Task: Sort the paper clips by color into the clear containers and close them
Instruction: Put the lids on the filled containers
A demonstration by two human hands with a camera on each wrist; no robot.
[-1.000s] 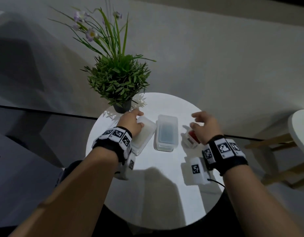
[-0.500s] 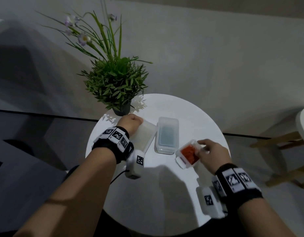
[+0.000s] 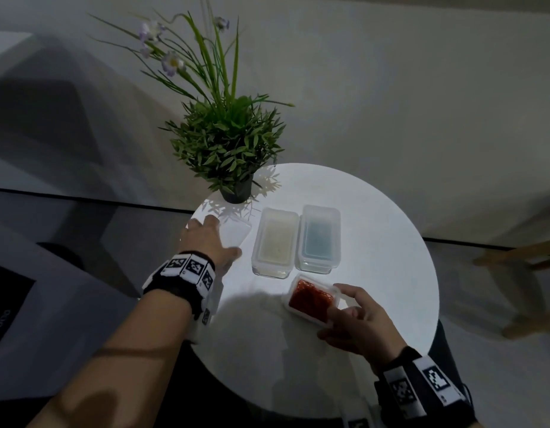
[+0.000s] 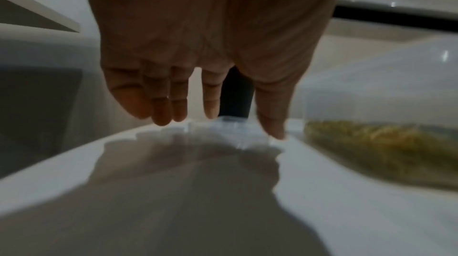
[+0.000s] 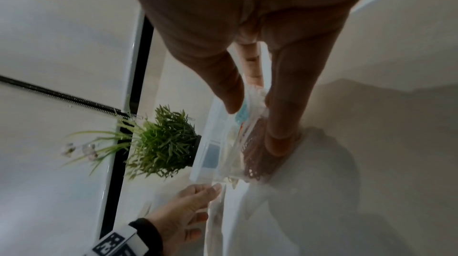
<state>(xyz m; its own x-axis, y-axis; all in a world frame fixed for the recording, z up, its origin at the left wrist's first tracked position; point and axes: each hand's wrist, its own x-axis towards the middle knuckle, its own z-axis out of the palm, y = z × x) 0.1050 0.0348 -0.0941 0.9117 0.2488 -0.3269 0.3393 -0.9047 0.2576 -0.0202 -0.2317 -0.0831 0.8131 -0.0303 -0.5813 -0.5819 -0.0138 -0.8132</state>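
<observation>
Three clear containers stand on the round white table (image 3: 382, 242). The one with yellow clips (image 3: 275, 242) has no lid on; its side shows in the left wrist view (image 4: 376, 148). The one with blue clips (image 3: 318, 239) stands right of it. My left hand (image 3: 215, 239) lies with straight fingers on a clear lid (image 3: 236, 234) flat on the table, left of the yellow container; the fingertips (image 4: 161, 117) touch the lid. My right hand (image 3: 338, 304) grips the lidless container of red clips (image 3: 310, 296) in front of the blue one, thumb and fingers (image 5: 280, 123) on its sides.
A potted green plant (image 3: 227, 146) with tall stalks stands at the table's far left edge, just beyond the lid. A wooden stool (image 3: 530, 264) is off to the right. The table's near half is shadowed by my head and arms.
The lid came off the yellow container and now lies to its left under my left hand. My right hand drew the red container from beside the blue one to in front of it.
</observation>
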